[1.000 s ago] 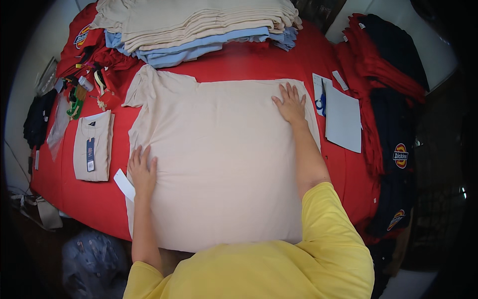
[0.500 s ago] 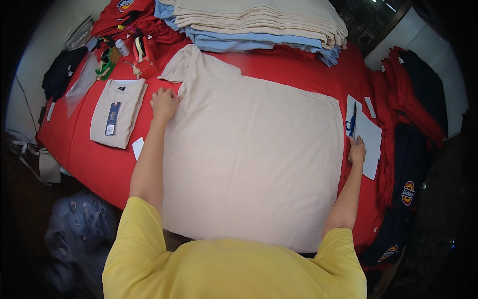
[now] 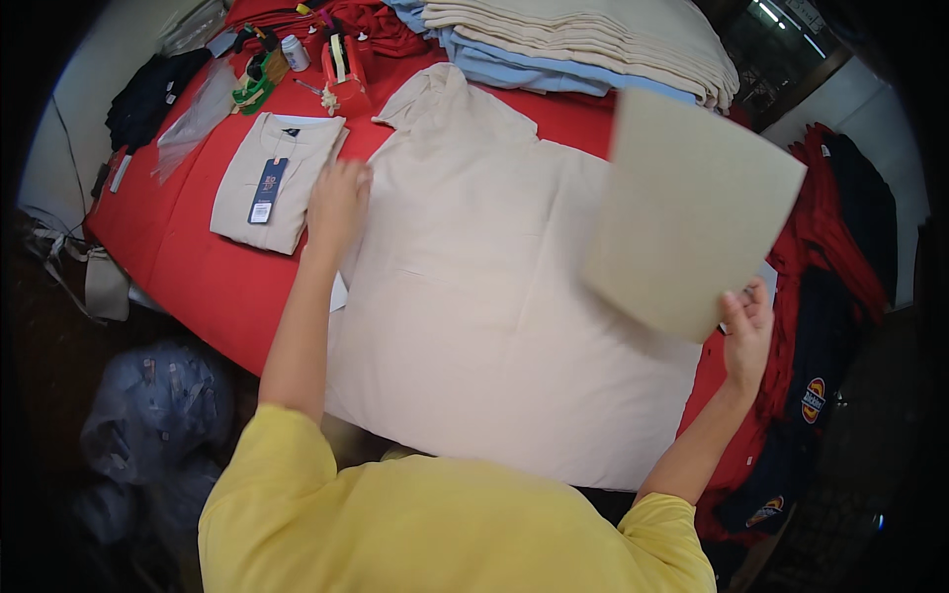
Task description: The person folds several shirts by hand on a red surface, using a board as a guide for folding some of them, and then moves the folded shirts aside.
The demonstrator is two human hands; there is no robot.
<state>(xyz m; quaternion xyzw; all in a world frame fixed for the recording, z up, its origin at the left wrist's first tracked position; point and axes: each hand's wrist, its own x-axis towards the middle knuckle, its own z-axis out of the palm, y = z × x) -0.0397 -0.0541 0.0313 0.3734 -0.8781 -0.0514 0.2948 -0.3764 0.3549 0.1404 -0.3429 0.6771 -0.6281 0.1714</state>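
A cream T-shirt point(image 3: 474, 296) lies spread on the red-covered table point(image 3: 222, 306), its visible sleeve toward the far left. In my right hand point(image 3: 748, 331) is a thin greyish-beige cardboard sheet point(image 3: 697, 217), gripped near its lower right corner. The sheet is raised and tilted over the shirt's right side and hides part of it. My left hand point(image 3: 339, 203), slightly blurred, is between the shirt's left edge and a folded cream shirt point(image 3: 304, 183). Its fingers are loosely bent and a little apart, with nothing seen in them. A dark blue hang tag point(image 3: 268, 190) rests on the folded shirt.
Stacks of cream point(image 3: 583, 35) and light blue garments point(image 3: 524, 67) stand at the back. A red tape dispenser point(image 3: 343, 79), a green one point(image 3: 255, 87) and a white bottle point(image 3: 295, 53) sit far left. Red and navy garments point(image 3: 825, 326) hang along the right edge.
My right hand has lifted the cardboard sheet from the table's right side and swung it over the shirt. My left hand has come off the shirt's edge toward the folded shirt. The view has shifted.
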